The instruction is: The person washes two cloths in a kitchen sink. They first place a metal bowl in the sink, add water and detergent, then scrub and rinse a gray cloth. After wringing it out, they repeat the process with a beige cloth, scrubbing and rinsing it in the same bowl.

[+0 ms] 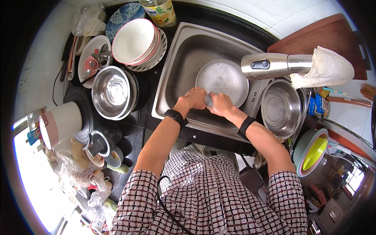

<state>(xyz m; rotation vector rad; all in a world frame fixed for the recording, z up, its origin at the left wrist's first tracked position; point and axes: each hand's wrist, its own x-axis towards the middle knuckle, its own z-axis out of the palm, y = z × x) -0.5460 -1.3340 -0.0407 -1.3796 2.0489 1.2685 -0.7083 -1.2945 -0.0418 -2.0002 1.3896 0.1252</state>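
Both hands meet over the near part of a stainless steel sink (183,58). My left hand (196,97) and my right hand (221,104) are closed on a grey cloth (209,100), of which only a small part shows between the fists. Just beyond them, a round bowl (224,77) of foamy, whitish water stands in the sink. The metal faucet head (255,66) reaches over the bowl's right edge, with a pale cloth (326,69) draped on its neck.
Stacked white bowls (133,41) on a patterned plate, metal bowls (111,92) and a bowl of cutlery (83,61) stand left of the sink. A bottle (163,13) is behind. On the right are a metal basin (280,108), colanders (308,155) and a wooden board (317,41).
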